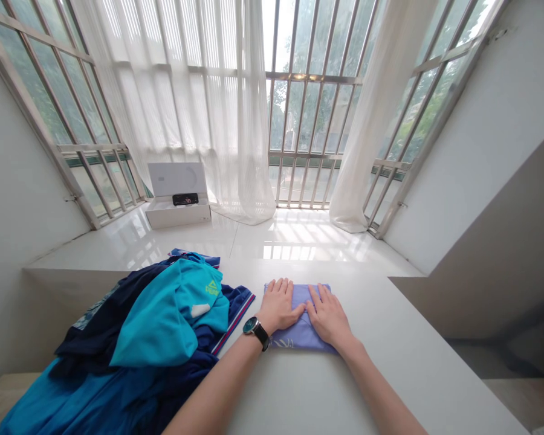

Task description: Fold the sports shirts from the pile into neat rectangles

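A lavender garment (301, 334), folded into a compact rectangle with pale lettering near its lower left edge, lies flat on the white table (294, 393). My left hand (280, 305) presses on its left half, fingers stretched out, a black-strapped watch on the wrist. On the right half rests my right hand (327, 314), fingers spread and palm down. The two thumbs nearly meet over the middle of the cloth. Whether the garment is a shirt or something else, I cannot tell.
A loose heap of clothes, with a turquoise garment (163, 320) over dark blue ones (95, 332), covers the table's left side. Farther back, an open white box (179, 214) with a phone (185, 199) stands on the glossy sill (249, 241), before white curtains (236, 121) and a barred window.
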{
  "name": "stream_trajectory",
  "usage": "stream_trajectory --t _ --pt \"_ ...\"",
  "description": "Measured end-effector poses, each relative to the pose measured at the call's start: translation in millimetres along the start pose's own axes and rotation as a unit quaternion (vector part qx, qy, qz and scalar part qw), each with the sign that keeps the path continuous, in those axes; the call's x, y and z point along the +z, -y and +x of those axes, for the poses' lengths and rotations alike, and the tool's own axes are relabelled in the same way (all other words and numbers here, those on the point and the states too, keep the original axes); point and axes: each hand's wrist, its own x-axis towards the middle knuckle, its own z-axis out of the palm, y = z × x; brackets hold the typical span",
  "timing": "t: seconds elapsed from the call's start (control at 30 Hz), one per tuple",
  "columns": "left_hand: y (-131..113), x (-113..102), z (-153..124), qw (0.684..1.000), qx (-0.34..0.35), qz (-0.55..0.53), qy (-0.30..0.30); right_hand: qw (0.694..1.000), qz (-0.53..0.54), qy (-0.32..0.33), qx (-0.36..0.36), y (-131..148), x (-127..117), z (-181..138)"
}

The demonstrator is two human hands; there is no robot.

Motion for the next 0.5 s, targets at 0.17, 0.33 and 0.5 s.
stream_trajectory --t 0.17,0.33,0.5 --pt "2 -15 -19 0.997 0.07 -0.003 0.039 1.0 -0.017 0.0 0.007 -1 4 1" --pt "5 -13 -40 0.992 0.124 -0.016 0.021 1.0 -0.018 -0.007 -0.002 -4 12 4" --pt "8 -10 -44 0.995 0.1 -0.021 0.008 1.0 -0.007 0.002 -0.005 -12 13 4"
